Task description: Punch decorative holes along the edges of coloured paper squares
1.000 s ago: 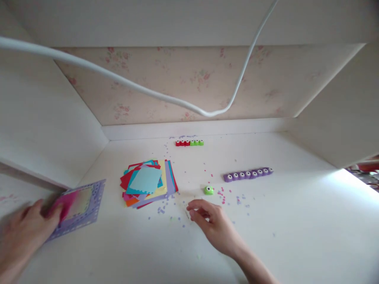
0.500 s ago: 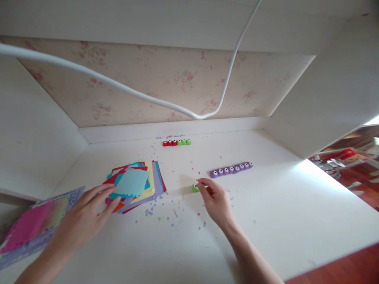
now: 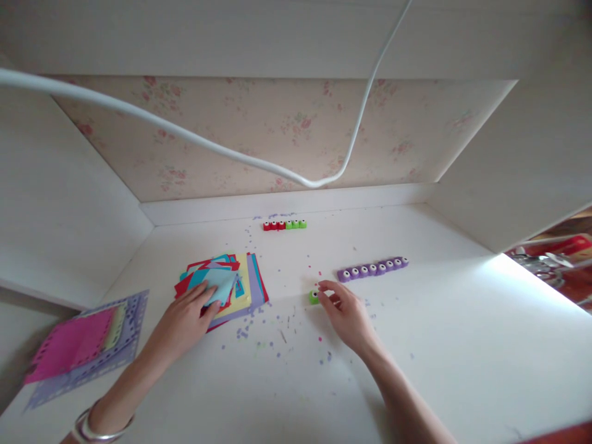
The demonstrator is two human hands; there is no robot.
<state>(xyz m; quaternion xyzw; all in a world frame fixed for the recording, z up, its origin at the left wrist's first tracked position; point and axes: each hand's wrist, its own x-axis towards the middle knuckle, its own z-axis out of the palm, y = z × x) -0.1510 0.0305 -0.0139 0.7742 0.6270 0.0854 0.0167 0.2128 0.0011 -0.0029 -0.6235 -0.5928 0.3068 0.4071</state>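
My left hand is over a loose pile of coloured paper, its fingers and thumb closed on a light blue sheet on top. My right hand has thumb and forefinger pinched at the right side of a small green craft punch that stands on the white table. A row of purple craft punches lies right of that hand. Farther back, red punches and green punches stand in one line.
Small paper dots are scattered about the white table. Pink and purple punched sheets lie at the left. A white cable hangs across the view. White panels stand on both sides.
My left hand has moved right and over the pile, bringing the light blue sheet down with it. My right hand stays at the green craft punch. The view has shifted slightly.
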